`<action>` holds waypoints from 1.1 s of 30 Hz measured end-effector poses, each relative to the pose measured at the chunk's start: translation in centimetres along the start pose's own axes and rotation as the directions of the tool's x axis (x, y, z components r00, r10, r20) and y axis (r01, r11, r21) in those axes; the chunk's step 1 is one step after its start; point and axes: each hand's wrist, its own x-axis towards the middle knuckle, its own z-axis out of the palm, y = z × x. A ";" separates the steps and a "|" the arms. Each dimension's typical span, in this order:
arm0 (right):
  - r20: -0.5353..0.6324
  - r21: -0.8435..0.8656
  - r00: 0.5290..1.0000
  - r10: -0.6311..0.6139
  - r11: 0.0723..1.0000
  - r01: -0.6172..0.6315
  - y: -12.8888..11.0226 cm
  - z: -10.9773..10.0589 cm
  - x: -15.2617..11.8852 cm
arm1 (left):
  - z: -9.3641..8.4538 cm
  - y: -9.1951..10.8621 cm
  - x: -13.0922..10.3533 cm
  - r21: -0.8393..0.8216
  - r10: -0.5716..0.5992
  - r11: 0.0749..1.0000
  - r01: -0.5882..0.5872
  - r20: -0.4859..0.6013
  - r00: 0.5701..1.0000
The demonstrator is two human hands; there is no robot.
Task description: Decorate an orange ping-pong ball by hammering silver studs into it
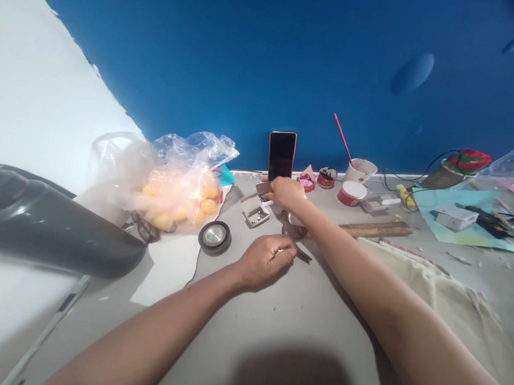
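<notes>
My left hand point(267, 262) is closed low over the table, with a small pale glint at the fingertips too tiny to name. My right hand point(287, 194) reaches past it, fingers pinched at the far edge of a small open box point(256, 212). Little shiny metal pieces lie in that box; what the right fingertips grip is hidden. Just beyond my left hand lies a dark pointed metal tool point(303, 253), partly covered. A hammer with a wooden handle point(377, 229) lies under my right forearm. Left of my hands sits a black round disc with a metal centre point(215, 235).
A phone point(282, 154) leans upright on the blue wall. Left are a plastic bag of orange-yellow round things point(184, 195) and a large grey cylinder point(59, 223). Rightward stand a white cup with a red stick point(361, 170), a red-white tub point(351, 192), beige cloth point(432, 285) and blue paper point(456, 198).
</notes>
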 end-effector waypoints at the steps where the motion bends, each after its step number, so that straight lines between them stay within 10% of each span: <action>1: -0.004 0.002 1.000 0.001 1.000 -0.001 0.0 0.1 0.1 | 0.0 0.0 0.0 0.002 0.000 1.000 0.000 0.000 1.000; 33: -0.106 0.051 0.993 -0.055 0.997 0.060 0.7 -0.4 -1.4 | -0.1 0.5 -0.1 -0.015 -0.010 1.000 0.010 0.003 1.000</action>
